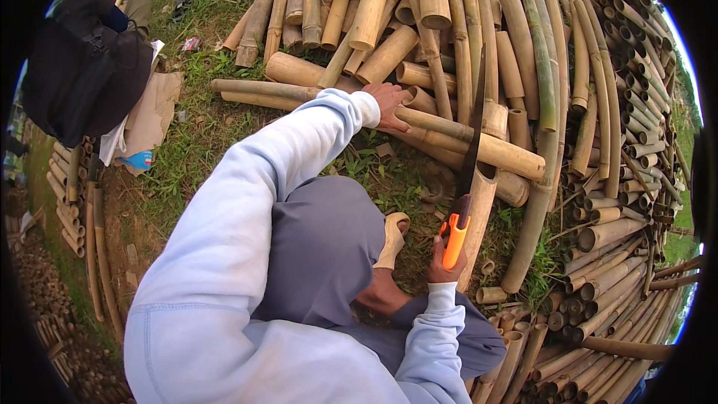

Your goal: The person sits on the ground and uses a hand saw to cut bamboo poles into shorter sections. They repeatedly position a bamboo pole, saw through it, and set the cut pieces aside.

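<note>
My right hand (446,260) is closed round the orange and black handle of a handsaw (471,157). Its long dark blade points away from me and crosses a bamboo pole (508,157) near the pole's right end. Whether the teeth have cut into the bamboo cannot be made out. My left hand (388,107) grips this pole from above, left of the blade. The pole lies crosswise over other bamboo lengths. Below the blade, a thicker cut bamboo piece (480,206) slants toward me with its hollow end up.
Beyond my hands lies a heap of bamboo lengths (370,7); more are stacked at the right (643,105). A black bag (86,67) rests at the far left beside flattened cardboard (158,108). My sandalled foot (390,243) is on the grass below the pole.
</note>
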{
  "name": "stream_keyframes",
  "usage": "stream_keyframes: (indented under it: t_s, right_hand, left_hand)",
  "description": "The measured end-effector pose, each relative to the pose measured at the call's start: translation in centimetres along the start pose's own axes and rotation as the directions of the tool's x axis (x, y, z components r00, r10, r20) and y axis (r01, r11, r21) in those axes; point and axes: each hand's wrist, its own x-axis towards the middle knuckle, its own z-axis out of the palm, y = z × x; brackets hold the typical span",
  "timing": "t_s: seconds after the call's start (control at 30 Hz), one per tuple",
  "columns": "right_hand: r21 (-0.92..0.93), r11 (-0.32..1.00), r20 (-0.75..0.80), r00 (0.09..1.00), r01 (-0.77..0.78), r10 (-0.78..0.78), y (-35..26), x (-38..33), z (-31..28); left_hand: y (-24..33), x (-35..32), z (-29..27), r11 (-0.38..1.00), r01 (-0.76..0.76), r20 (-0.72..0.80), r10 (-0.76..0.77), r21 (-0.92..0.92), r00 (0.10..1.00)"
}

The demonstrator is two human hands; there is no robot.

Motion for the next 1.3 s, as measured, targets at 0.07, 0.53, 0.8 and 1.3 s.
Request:
stream_keyframes:
  t_s: [0.07,0.53,0.8,1.3]
  right_hand:
    - [0.027,0.999,-0.002,1.0,0.028,-0.028,-0.1,0.0,0.0]
    - [-0.02,0.999,-0.03,0.999,0.026,-0.027,-0.9,0.4,-0.6]
    - [-0.004,1.0,-0.06,0.998,0.009,-0.01,-4.1,0.2,-0.1]
    - [-0.187,0.975,-0.085,0.991,-0.117,0.102,-10.6,-10.6,-4.1]
  left_hand:
    - [-0.2,-0.5,0.1,1.0,0.01,-0.007,-0.009,0.018,1.0]
    - [1.4,-7.4,1.6,0.993,-0.029,0.301,-0.005,0.11,0.954]
    - [-0.8,-2.8,6.2,0.966,-0.025,-0.486,0.152,0.258,0.86]
    - [-1.5,-0.9,6.7,0.978,0.017,-0.346,0.057,0.206,0.936]
